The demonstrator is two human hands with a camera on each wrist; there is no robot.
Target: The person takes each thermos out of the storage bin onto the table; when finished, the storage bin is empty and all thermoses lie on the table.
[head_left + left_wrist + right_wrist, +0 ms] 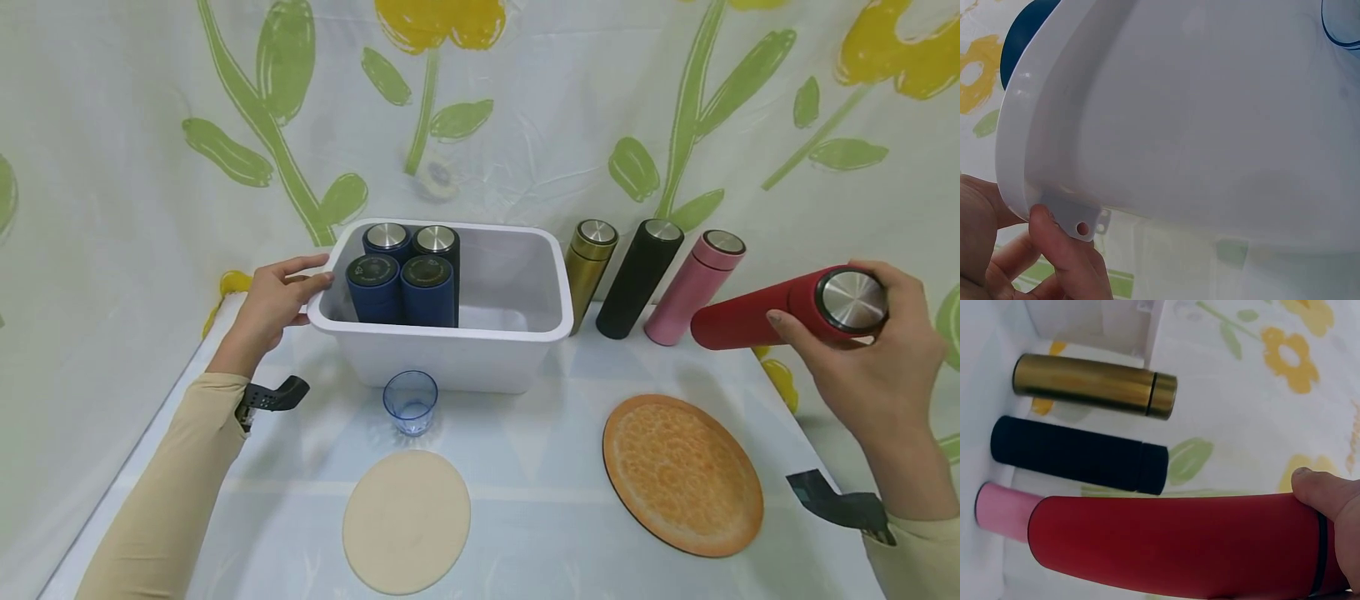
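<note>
My right hand grips a red thermos flask near its steel-topped lid. The flask is tilted almost flat above the table, its base pointing left; in the right wrist view its red body overlaps the pink flask. At the left end of a white plastic bin, my left hand pinches the rim, with the thumb on it in the left wrist view. Several dark blue and black flasks stand upright in the bin's left part.
Right of the bin stand a gold flask, a black flask and a pink flask. In front are a blue-tinted glass, a pale round mat and a brown bread-patterned round mat. A flowered curtain hangs behind.
</note>
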